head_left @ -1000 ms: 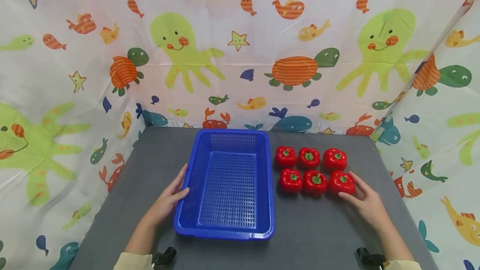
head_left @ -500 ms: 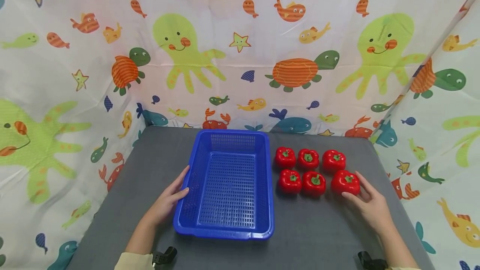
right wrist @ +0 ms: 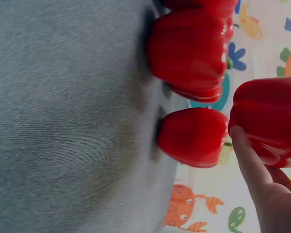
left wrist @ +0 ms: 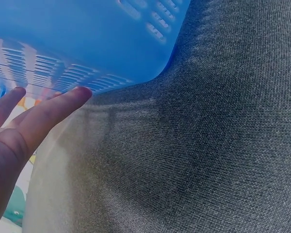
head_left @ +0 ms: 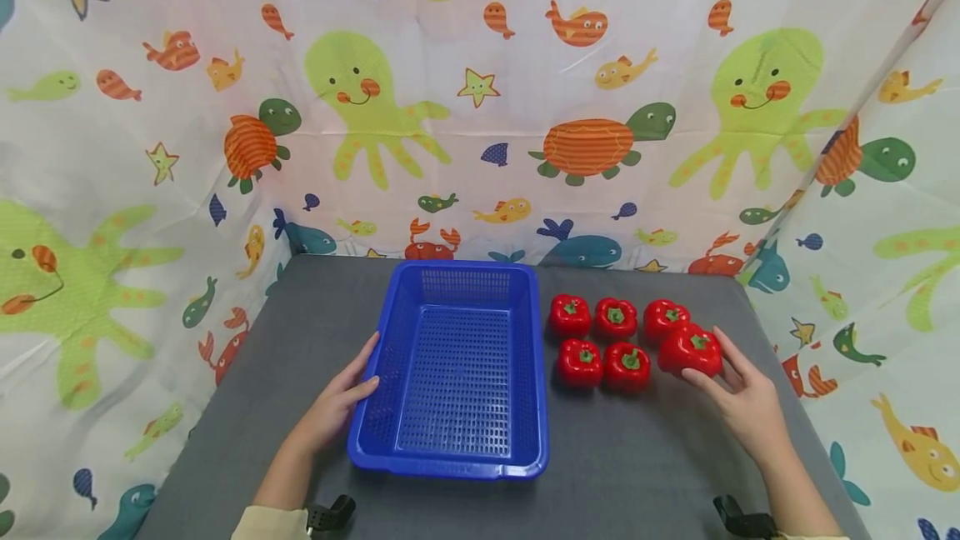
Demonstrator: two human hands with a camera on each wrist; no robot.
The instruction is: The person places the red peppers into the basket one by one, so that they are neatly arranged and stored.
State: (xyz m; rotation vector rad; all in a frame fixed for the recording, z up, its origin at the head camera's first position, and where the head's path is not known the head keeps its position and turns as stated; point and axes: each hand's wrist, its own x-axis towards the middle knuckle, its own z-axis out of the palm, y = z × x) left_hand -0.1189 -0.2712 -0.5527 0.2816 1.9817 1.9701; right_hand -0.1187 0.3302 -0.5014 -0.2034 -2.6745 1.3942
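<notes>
A pepper (head_left: 691, 349) is gripped aloft by the right hand (head_left: 748, 407), a basket (head_left: 542, 382) touched by the unclenched left hand (head_left: 337, 398).

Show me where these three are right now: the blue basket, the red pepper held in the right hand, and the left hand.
Blue basket (head_left: 454, 377): head view, on its bare perforated floor.
Held red pepper (head_left: 686, 353): head view, on its glossy body.
Left hand (head_left: 337, 402): head view, mid-hand.
</notes>
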